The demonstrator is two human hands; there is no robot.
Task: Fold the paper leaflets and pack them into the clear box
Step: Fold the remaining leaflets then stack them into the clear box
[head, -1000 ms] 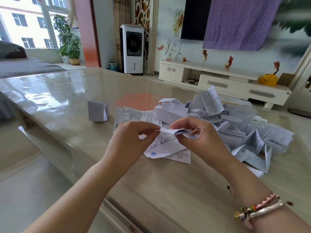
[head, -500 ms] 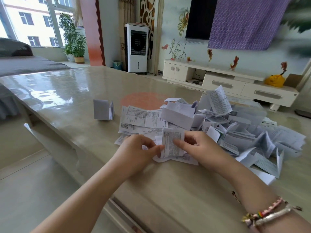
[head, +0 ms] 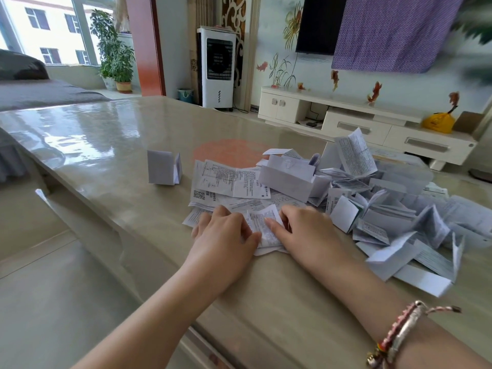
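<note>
A small printed leaflet (head: pixel 263 226), folded, lies on loose sheets near the table's front edge. My left hand (head: pixel 223 231) presses down on its left side, thumb against the paper. My right hand (head: pixel 306 230) presses on its right side, thumb lying across the print. Flat unfolded leaflets (head: pixel 229 182) spread out just beyond my hands. A heap of folded leaflets (head: pixel 386 217) covers the table to the right. The clear box (head: pixel 415 166) stands behind that heap, partly hidden by it.
One folded leaflet (head: pixel 163 169) stands upright by itself to the left. A white carton (head: pixel 287 179) lies among the papers. The glossy table (head: pixel 106 145) stretches left and back; its front edge runs diagonally below my forearms. A TV cabinet (head: pixel 359 123) lines the far wall.
The leaflet was held in the air between both hands' fingertips; it has come down onto the papers and both hands now press it flat.
</note>
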